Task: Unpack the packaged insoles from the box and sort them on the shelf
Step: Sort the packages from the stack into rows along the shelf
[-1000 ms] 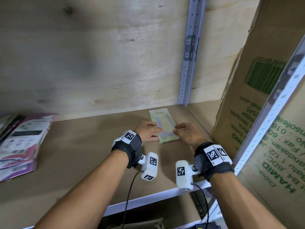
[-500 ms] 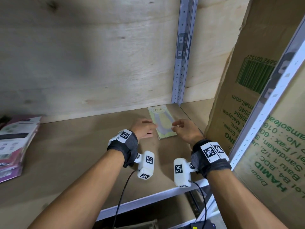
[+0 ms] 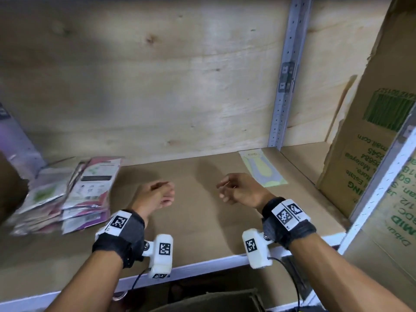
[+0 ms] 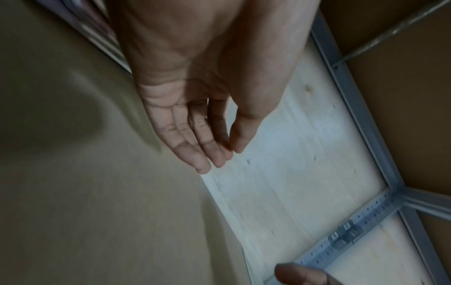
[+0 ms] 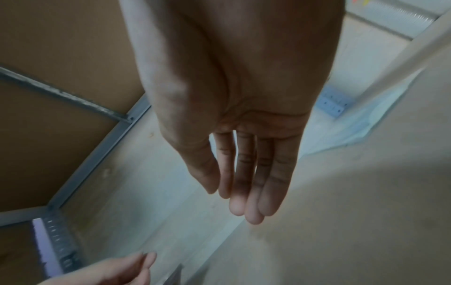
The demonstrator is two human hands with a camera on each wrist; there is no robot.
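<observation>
At the shelf's (image 3: 202, 221) back right corner a green insole pack (image 3: 262, 171) is lying flat; left hand (image 3: 155, 197) and right hand (image 3: 238, 191) are hovering mid-shelf, fingers relaxed, empty; pink packs (image 3: 85, 188) piling at left edge, blurred; cardboard box (image 3: 364, 154) cut off right.

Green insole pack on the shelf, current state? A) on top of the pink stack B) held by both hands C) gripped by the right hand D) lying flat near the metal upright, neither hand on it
D: the green insole pack lies flat by the metal upright; the right hand and left hand are off it, empty.
</observation>
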